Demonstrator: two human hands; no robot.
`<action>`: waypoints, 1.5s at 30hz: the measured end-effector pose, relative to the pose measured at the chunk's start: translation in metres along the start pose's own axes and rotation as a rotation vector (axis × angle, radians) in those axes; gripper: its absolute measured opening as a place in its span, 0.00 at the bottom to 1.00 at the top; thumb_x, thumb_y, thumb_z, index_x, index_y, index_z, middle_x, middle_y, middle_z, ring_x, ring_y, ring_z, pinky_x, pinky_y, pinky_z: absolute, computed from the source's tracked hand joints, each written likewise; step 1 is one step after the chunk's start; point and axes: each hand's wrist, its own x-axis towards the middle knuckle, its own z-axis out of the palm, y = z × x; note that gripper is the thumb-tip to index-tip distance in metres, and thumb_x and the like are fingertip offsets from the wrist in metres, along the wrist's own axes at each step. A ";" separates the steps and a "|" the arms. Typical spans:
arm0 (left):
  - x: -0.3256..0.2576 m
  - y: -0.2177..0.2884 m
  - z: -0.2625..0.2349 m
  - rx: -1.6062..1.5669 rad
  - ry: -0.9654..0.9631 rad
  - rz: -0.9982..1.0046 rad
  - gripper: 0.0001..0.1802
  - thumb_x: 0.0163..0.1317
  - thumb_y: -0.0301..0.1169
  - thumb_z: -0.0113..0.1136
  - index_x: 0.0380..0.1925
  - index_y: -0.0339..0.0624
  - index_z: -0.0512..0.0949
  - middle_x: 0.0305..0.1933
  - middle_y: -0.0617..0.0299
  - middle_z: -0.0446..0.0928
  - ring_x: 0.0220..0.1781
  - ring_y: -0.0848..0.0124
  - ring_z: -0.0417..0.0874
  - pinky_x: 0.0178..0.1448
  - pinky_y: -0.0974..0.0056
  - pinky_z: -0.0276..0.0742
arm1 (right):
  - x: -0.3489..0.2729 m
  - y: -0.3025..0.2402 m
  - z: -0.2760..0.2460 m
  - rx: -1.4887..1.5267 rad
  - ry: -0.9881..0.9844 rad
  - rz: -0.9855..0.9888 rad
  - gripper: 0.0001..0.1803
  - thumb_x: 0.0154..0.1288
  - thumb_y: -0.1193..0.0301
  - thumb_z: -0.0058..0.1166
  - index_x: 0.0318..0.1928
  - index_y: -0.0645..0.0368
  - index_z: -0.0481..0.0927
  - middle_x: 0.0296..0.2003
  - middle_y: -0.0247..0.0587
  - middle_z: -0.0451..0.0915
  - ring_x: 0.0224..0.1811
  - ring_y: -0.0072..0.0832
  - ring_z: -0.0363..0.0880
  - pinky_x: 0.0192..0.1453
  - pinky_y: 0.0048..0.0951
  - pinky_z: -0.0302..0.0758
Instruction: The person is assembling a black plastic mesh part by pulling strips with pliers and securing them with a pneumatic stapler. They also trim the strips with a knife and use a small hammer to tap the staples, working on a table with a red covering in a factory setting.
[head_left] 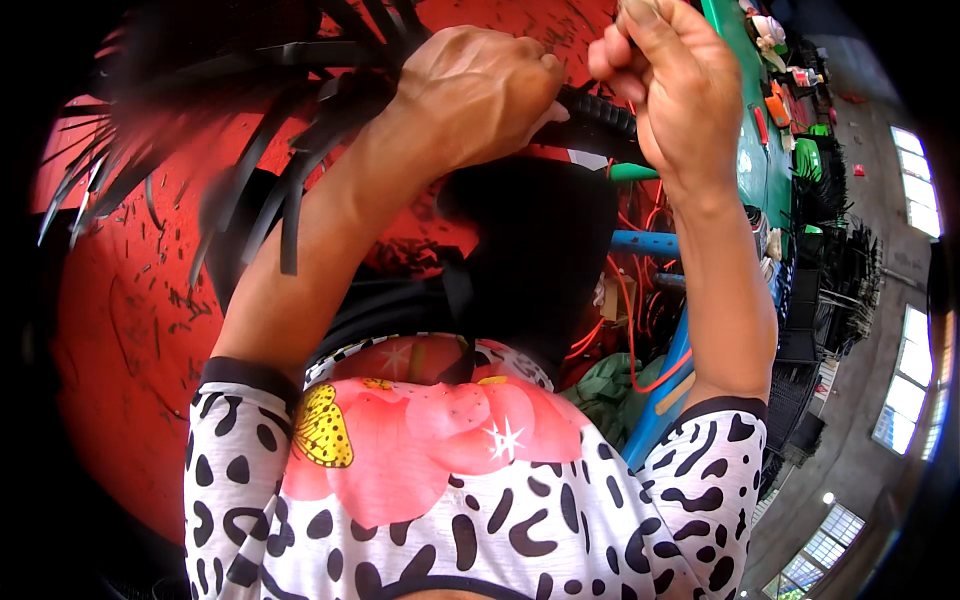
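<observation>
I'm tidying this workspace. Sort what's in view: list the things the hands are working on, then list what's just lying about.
In hand:
left hand gripping the bundle of black strips
right hand pinching at the bundle's black ribbed end

Lying about:
black offcuts on the red floor
orange cable
green table
blue frame

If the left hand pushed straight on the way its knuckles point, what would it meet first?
Most likely the right hand. The left hand, closed on the bundle of black strips, points right along the ribbed black end; the right hand sits just past it, though depth is unclear.
</observation>
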 end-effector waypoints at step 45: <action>0.018 -0.004 -0.031 -0.072 -0.039 0.163 0.15 0.49 0.25 0.63 0.40 0.44 0.81 0.37 0.58 0.73 0.28 0.62 0.80 0.31 0.62 0.77 | 0.070 0.043 -0.027 -0.117 -0.584 0.184 0.13 0.51 0.85 0.45 0.36 0.66 0.82 0.28 0.36 0.81 0.27 0.20 0.77 0.32 0.22 0.73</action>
